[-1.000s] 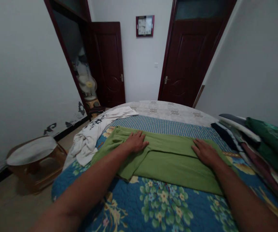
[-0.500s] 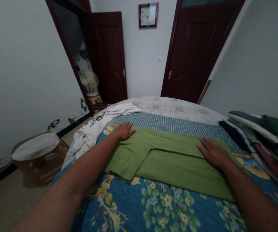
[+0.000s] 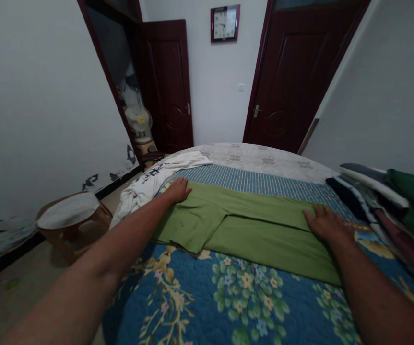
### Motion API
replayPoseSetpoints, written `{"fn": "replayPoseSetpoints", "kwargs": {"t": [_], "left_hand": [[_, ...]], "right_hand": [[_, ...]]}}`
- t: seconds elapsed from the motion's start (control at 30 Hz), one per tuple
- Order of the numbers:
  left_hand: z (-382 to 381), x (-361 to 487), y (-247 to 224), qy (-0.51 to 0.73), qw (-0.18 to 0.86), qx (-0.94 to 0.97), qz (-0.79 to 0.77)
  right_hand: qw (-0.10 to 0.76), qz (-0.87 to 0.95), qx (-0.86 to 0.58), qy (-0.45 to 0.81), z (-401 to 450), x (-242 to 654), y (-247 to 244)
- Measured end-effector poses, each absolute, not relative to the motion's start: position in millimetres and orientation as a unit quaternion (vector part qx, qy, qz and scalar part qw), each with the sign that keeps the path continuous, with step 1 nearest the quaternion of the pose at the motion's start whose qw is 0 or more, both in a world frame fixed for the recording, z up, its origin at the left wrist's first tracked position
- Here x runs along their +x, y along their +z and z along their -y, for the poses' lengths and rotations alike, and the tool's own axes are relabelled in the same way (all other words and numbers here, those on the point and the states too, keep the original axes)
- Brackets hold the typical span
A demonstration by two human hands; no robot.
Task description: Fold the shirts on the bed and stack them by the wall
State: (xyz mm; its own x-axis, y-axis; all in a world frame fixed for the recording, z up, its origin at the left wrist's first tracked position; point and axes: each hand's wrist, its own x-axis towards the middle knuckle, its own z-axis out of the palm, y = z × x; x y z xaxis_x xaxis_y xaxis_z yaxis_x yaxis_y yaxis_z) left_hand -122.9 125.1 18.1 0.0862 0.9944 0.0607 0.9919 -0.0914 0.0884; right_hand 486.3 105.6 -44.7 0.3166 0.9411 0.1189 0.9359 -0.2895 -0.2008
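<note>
Green trousers (image 3: 257,244) lie spread sideways on a blue floral quilt (image 3: 192,292), waist end to the left and both legs stretching right. At the far corner of the waist end, my left hand (image 3: 179,189) has its fingers bunched together on the cloth's edge. My right hand (image 3: 327,224) is at the far corner of the leg ends, fingers curled over the fabric and thumb resting toward the left. The fingertips of both hands are partly hidden. A slight crease and a gap run between the two legs.
A white patterned cloth (image 3: 138,189) drapes along the bed's left side. Folded clothes (image 3: 375,191) are stacked at the right. On the floor at left stands a brown stool (image 3: 66,211) with a pale top. Beyond the bed are doors (image 3: 167,86) and a wall clock (image 3: 224,24).
My left hand's fingers have drawn together at the trousers' far edge. My right hand has shifted a little right and its fingers have curled. The view has turned slightly left.
</note>
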Motion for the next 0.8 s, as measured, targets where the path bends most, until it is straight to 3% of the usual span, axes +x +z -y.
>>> {"fn": "replayPoseSetpoints", "kwargs": {"t": [0.2,0.4,0.63,0.8], "left_hand": [[-15,-159,34,0.182,-0.050,0.713,-0.676],[93,-157,31,0.139,0.012,0.727,-0.672],[99,-143,41,0.215,0.116,0.695,-0.676],[91,-130,64,0.321,0.207,0.616,-0.689]], "right_hand": [[0.179,0.545,-0.819,0.019,-104,487,-44],[0.197,0.563,-0.803,-0.005,-94,482,-39],[0.203,0.591,-0.777,-0.076,-75,473,-28],[0.305,0.719,-0.611,-0.128,-59,427,-12]]}}
